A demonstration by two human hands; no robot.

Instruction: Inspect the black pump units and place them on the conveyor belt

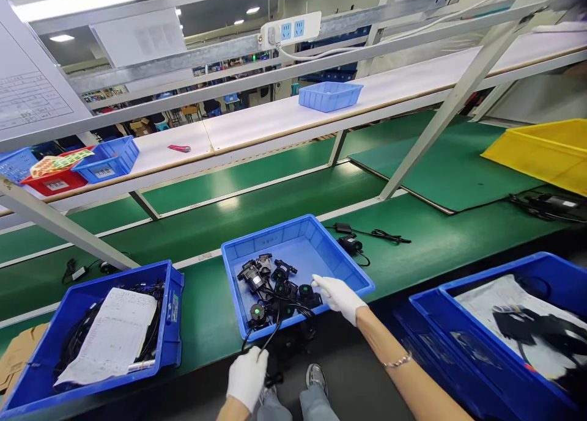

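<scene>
My left hand, in a white glove, is closed around black cables in front of the blue tray. The cables run up over the tray's near rim, and dark parts hang beside the hand. Inside the tray lies a pile of small black motor-like units with leads, some bearing a green dot. My right hand, also gloved, is over the tray's right near side, beside the pile. Its fingers point left, partly stretched out, with nothing visible in them.
Left stands a blue bin with cables and a paper sheet. Right are stacked blue bins holding black parts. A black unit with a cord lies behind the tray. A slanted post supports the shelf; a yellow bin sits far right.
</scene>
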